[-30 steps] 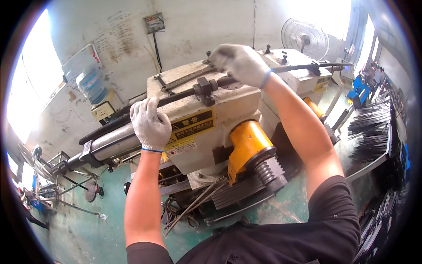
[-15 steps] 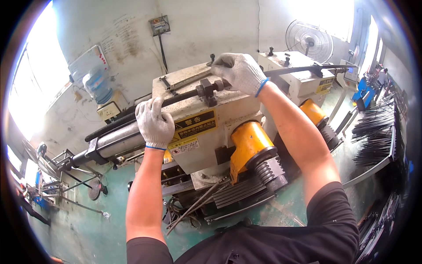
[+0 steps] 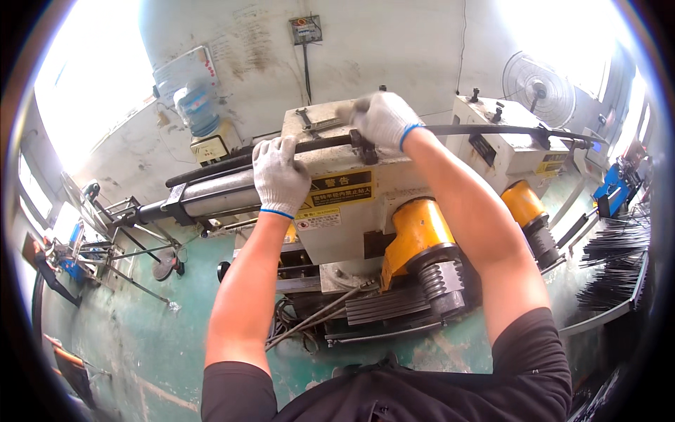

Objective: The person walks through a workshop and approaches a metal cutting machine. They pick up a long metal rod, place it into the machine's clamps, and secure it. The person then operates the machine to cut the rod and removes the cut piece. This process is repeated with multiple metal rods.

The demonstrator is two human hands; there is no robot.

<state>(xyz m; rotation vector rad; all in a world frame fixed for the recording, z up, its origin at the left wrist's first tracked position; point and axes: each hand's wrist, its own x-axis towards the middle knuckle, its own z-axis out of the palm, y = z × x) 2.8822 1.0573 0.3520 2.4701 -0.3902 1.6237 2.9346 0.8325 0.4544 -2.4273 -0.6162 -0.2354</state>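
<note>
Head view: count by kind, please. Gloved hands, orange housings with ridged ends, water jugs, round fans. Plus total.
Gloved hands: 2
Orange housings with ridged ends: 2
Water jug: 1
Round fan: 1
Total: 6

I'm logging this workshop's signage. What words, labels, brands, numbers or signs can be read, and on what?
I won't copy wording, but here's where it stands.
Black-and-yellow warning label: on the nearer machine; large characters legible.
Yellow-white label below it: same machine; too small to read.
Yellow label: farther machine; too small.
Dark plate: farther machine; unreadable.
Wall marks: too faint to read.
Bottle: any print is blurred.
</note>
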